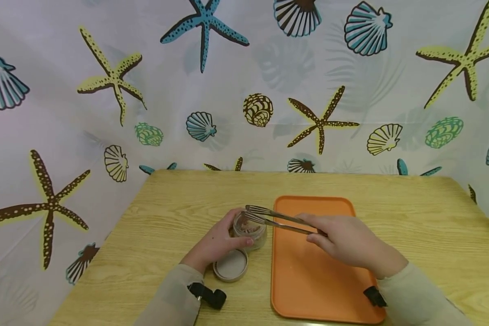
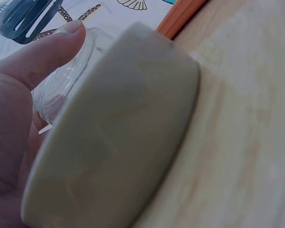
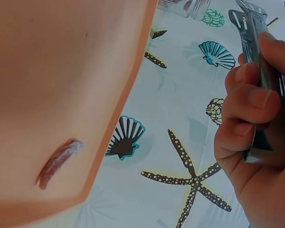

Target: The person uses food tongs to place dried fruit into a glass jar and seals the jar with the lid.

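My left hand (image 1: pixel 221 241) grips a clear glass jar (image 1: pixel 259 240), thumb on the near side. Reddish-brown pieces show inside the uncapped jar. Metal tongs (image 1: pixel 285 217) are held in my right hand (image 1: pixel 347 236), over the orange tray (image 1: pixel 305 280). Their slotted tips reach left over the jar's mouth, slightly apart, with nothing seen between them. In the right wrist view, fingers and thumb curl round the tongs' handle. A reddish-brown strip with a whitish end (image 3: pixel 59 164) lies on the tray; my right hand and arm hide it in the head view.
A round pale lid (image 1: pixel 231 266) lies on the wooden table (image 1: pixel 187 199), close in front of the jar and by my left wrist. The raised tray edge stands just right of the jar. A cloth printed with shells and starfish (image 1: pixel 228 68) hangs behind the table.
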Motion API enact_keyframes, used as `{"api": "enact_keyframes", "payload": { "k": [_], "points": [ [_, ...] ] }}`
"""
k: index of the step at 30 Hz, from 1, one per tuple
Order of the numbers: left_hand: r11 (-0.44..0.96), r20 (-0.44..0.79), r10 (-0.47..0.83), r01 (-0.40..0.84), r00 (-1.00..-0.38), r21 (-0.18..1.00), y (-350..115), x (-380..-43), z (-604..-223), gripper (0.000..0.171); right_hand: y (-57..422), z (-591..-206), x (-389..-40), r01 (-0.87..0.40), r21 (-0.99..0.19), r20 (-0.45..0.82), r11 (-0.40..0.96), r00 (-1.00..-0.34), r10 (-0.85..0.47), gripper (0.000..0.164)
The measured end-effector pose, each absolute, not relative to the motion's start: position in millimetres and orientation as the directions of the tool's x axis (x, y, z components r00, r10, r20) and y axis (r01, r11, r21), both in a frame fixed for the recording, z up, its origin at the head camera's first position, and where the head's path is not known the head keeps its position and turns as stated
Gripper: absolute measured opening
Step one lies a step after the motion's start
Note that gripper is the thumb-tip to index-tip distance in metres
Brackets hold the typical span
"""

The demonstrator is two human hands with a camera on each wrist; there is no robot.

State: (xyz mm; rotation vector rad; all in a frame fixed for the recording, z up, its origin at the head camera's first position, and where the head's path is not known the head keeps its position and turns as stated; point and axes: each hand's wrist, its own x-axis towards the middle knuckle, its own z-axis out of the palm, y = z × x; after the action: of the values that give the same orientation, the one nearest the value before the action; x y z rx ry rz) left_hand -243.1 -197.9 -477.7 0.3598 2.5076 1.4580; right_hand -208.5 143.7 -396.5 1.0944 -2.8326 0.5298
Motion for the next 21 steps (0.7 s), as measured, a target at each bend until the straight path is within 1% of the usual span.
{"api": "enact_keyframes", "payload": {
  "k": [5,11,21],
  "points": [
    [0.443,-0.044,0.350,0.124,-0.936,0.888,-198.7,-244.9,-479.1,0.086,151.2,-397.5,-207.1,-0.634,-0.318,0.149,0.704,-0.767,-0.624,0.049],
    [0.429,-0.033,0.366,0.137,-0.930,0.893,-199.3,-244.7,-479.2,0.085,161.8,-400.3,-204.6,-0.614,-0.314,0.132,0.724,-0.784,-0.607,0.049],
    [0.420,-0.034,0.365,0.132,-0.930,0.898,-199.5,-242.4,-476.9,0.085,185.4,-403.1,-198.9,-0.553,-0.346,0.080,0.758,-0.822,-0.564,0.051]
  ]
}}
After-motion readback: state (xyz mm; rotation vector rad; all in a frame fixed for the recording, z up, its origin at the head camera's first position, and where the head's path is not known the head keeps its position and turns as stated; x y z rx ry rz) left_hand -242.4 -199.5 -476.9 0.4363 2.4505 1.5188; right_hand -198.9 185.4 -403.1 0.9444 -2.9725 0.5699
